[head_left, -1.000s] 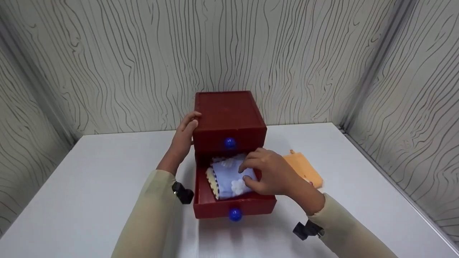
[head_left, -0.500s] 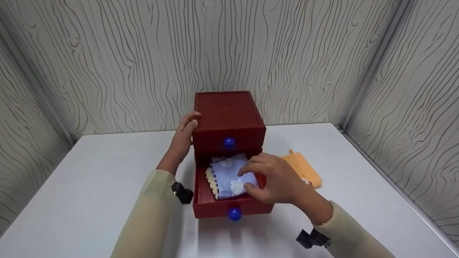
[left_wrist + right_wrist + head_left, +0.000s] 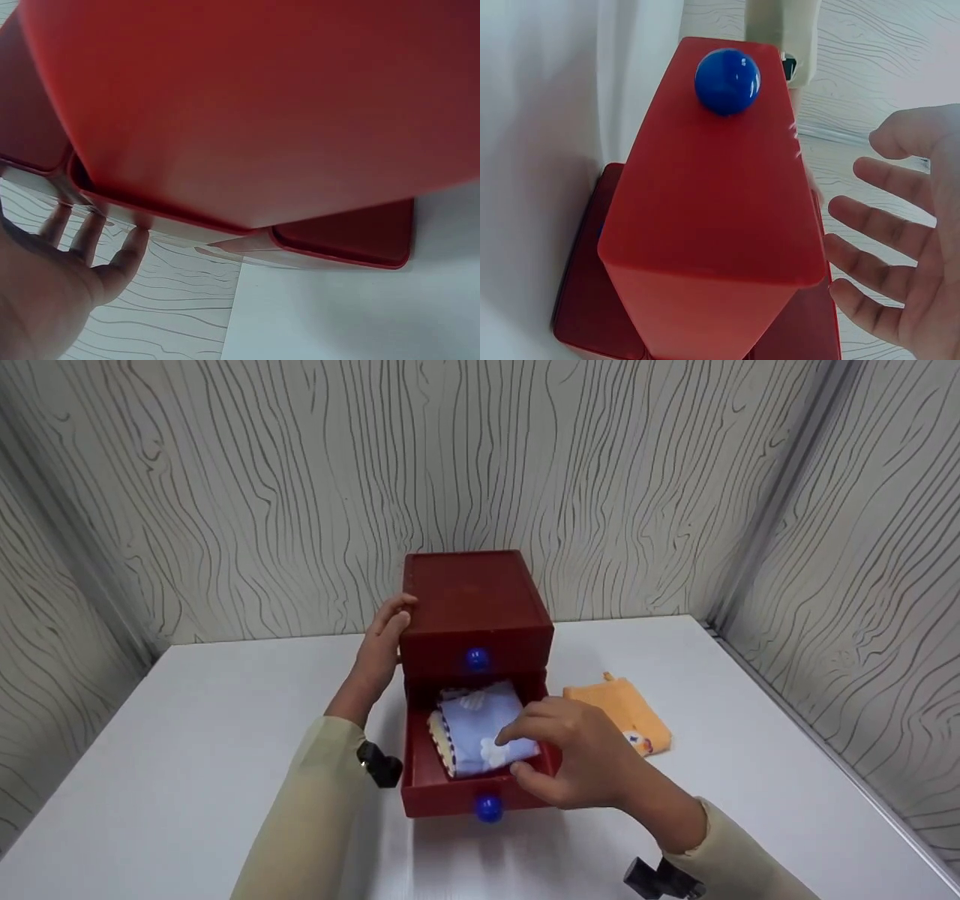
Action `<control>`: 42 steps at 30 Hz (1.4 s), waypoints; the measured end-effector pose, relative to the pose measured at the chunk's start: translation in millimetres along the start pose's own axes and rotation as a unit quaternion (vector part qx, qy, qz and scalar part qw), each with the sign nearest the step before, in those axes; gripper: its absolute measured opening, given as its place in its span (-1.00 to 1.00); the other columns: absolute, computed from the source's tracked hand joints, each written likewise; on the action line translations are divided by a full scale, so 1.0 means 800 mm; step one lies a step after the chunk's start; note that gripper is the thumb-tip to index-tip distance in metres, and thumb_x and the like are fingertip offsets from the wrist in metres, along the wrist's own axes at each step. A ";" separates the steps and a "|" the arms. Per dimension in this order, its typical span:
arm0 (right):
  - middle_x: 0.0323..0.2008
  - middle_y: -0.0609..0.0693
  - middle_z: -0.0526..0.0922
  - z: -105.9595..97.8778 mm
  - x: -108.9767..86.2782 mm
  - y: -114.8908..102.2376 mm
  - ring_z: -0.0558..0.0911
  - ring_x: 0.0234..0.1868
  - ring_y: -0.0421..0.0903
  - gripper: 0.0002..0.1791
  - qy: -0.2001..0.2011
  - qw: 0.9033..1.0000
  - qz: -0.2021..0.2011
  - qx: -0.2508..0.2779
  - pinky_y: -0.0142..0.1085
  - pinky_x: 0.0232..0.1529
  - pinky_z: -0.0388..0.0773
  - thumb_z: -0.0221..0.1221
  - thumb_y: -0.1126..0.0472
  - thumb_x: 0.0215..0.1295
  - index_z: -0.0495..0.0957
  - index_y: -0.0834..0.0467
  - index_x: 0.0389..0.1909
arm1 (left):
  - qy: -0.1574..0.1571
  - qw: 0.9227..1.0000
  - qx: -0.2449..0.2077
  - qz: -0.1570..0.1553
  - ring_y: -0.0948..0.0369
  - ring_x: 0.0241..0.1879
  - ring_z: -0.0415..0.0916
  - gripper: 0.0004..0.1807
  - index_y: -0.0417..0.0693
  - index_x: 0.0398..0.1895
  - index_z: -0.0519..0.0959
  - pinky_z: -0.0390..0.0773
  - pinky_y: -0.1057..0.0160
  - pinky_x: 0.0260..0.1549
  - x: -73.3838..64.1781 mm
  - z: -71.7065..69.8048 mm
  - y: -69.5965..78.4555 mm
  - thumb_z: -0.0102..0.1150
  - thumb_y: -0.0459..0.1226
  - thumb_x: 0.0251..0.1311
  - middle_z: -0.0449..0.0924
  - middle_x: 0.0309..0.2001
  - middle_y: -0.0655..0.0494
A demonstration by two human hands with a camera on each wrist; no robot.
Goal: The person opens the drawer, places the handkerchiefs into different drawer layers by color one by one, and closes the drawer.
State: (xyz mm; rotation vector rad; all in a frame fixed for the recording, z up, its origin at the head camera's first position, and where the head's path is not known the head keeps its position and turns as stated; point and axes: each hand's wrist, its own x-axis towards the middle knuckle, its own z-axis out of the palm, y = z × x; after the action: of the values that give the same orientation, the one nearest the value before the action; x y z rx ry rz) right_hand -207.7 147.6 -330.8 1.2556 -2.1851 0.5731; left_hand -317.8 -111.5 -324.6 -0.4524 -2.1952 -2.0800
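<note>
A small red drawer cabinet (image 3: 472,592) stands on the white table, its lower drawer (image 3: 442,795) pulled out and its upper one closed. Inside the lower drawer lies a folded light-blue cloth (image 3: 476,724) with white patches, a checkered edge and a cream layer showing at its left. My left hand (image 3: 379,649) rests against the cabinet's left side; in the left wrist view its fingertips touch the red edge. Over the drawer's front right corner is my right hand (image 3: 577,750), its fingers loosely bent and apart, with nothing held. The right wrist view shows that hand (image 3: 907,240) beside the drawer.
An orange cloth (image 3: 630,709) with a small printed figure lies on the table to the right of the cabinet. Blue round knobs (image 3: 489,808) stick out from the drawer fronts. Wood-grain panels (image 3: 300,495) enclose the table at the back and sides.
My right hand has moved back toward me and slightly right, away from the blue cloth, uncovering more of the orange cloth. The left hand has stayed on the cabinet.
</note>
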 end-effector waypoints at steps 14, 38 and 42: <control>-0.40 -0.33 0.59 -0.001 -0.007 -0.015 0.51 -0.36 -0.42 -0.73 -0.008 1.000 0.006 0.018 -0.55 -0.32 0.43 0.26 0.12 -0.12 0.58 -0.18 -0.31 | 0.003 1.000 0.017 -0.008 0.11 0.08 0.33 -0.61 0.07 0.20 0.22 0.42 0.11 -0.15 -0.001 -0.001 0.000 -0.35 -0.10 0.37 0.23 0.23 0.07; -0.39 -0.28 0.62 0.002 -0.019 -0.041 0.54 -0.37 -0.41 -0.75 -0.034 0.999 -0.018 0.032 -0.56 -0.33 0.46 0.25 0.13 -0.08 0.58 -0.11 -0.29 | 0.000 1.000 0.007 0.001 0.11 0.07 0.34 -0.61 0.03 0.21 0.20 0.42 0.11 -0.15 -0.001 0.000 0.000 -0.36 -0.12 0.37 0.22 0.23 0.07; -0.34 -0.27 0.64 0.003 -0.023 -0.045 0.58 -0.35 -0.38 -0.80 -0.075 0.996 0.010 0.050 -0.53 -0.31 0.50 0.20 0.08 0.03 0.57 -0.12 -0.26 | 0.002 1.000 0.004 -0.002 0.12 0.07 0.33 -0.61 0.04 0.21 0.21 0.43 0.13 -0.16 -0.001 0.000 0.000 -0.35 -0.12 0.37 0.22 0.22 0.08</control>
State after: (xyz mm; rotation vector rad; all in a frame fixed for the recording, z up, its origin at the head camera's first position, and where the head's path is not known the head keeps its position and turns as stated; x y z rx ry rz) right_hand -169.1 140.7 -341.0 1.3712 -2.3188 0.6220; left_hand -316.9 -111.8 -325.0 -0.4442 -2.2036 -2.0707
